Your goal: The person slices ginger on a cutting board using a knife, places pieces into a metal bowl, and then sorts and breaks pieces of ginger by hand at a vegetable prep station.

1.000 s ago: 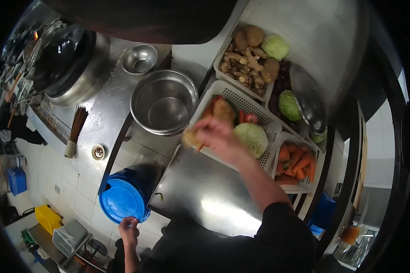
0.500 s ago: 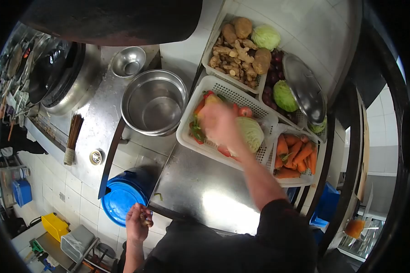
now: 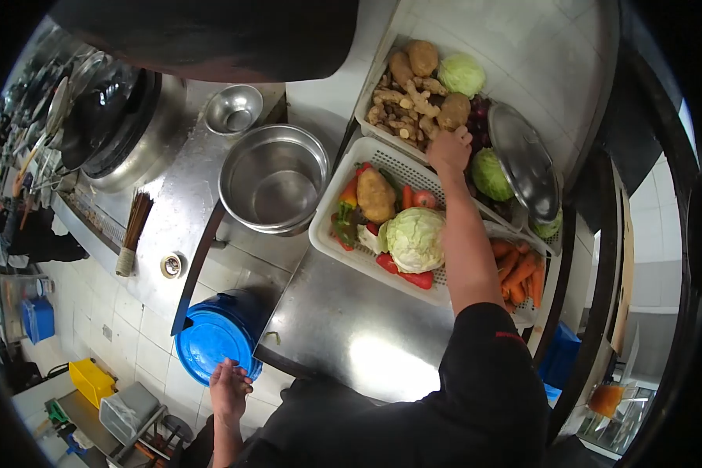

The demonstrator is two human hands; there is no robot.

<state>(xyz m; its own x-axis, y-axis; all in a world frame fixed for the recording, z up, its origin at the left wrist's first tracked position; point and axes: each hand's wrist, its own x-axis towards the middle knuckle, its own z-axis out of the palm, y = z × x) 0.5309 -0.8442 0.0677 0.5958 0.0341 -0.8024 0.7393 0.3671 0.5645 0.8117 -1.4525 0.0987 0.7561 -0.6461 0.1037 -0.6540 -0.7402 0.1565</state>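
Note:
My right hand (image 3: 449, 150) reaches to the near edge of the back basket (image 3: 370, 125), beside a potato (image 3: 453, 112) and ginger (image 3: 398, 101); its fingers are curled and what they hold, if anything, is hidden. In the middle basket (image 3: 317, 228) lie a large potato (image 3: 376, 196), a cabbage (image 3: 415, 239), red peppers (image 3: 413, 278), a green pepper (image 3: 343, 226) and a tomato (image 3: 424, 199). My left hand (image 3: 230, 388) hangs near the blue lid (image 3: 210, 342), fingers curled; nothing can be made out in it.
Nested steel bowls (image 3: 274, 178) and a small bowl (image 3: 234, 109) stand left of the baskets. Carrots (image 3: 522, 273) lie at the right. A metal lid (image 3: 522, 160) leans over onions and cabbages. A bamboo brush (image 3: 135, 234) and a wok (image 3: 109, 125) are at the left.
My right hand has moved from the middle basket up and right to the back basket. A large potato now lies in the middle basket. My left hand has stayed low by the blue lid.

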